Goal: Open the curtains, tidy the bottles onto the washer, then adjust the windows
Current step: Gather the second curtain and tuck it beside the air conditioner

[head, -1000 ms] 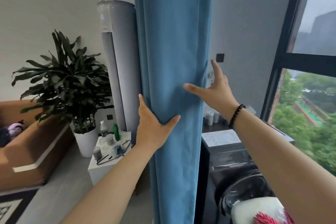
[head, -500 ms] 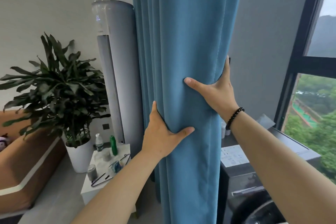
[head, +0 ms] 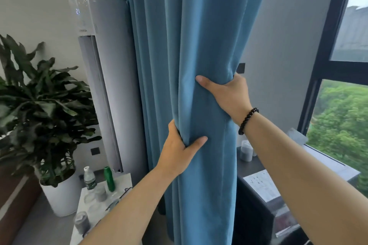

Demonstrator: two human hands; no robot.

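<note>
Gripping the gathered blue curtain [head: 191, 45], left hand [head: 177, 151] clamps low, right hand [head: 227, 93] wraps higher.

Curtain [head: 199, 45] matt blue cloth, softly folded; air conditioner [head: 107, 61] smooth plastic; bracelet [head: 248, 120] glossy black beads.

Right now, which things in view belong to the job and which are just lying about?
Job: blue curtain, held by left hand and right hand; clear bottle; green bottle; washer; window.
Lying about: plant; air conditioner.
</note>
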